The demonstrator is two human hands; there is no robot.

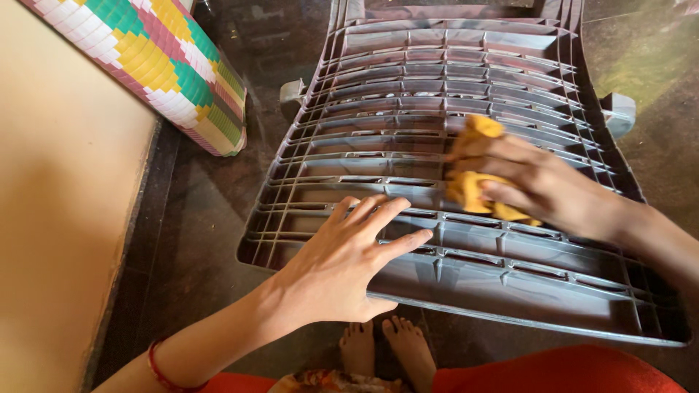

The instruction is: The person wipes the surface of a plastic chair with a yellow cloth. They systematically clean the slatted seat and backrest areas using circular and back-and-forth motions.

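Yellow cloth (472, 185) is bunched under my right hand (542, 185), whose fingers are clamped over it and press it against the ribbed underside of a grey plastic chair (408, 94). That chair lies tipped over on the dark floor (196, 218), its grid of ribs facing up at me. My left hand (348, 262) rests flat on the nearer ribs, fingers spread apart and gripping nothing. I see a red bangle (162, 371) on that wrist. My bare feet (386, 349) show just below the chair's near edge. A woven basket (171, 69) in yellow, green, pink and white stands to the left, by a cream wall (58, 218).
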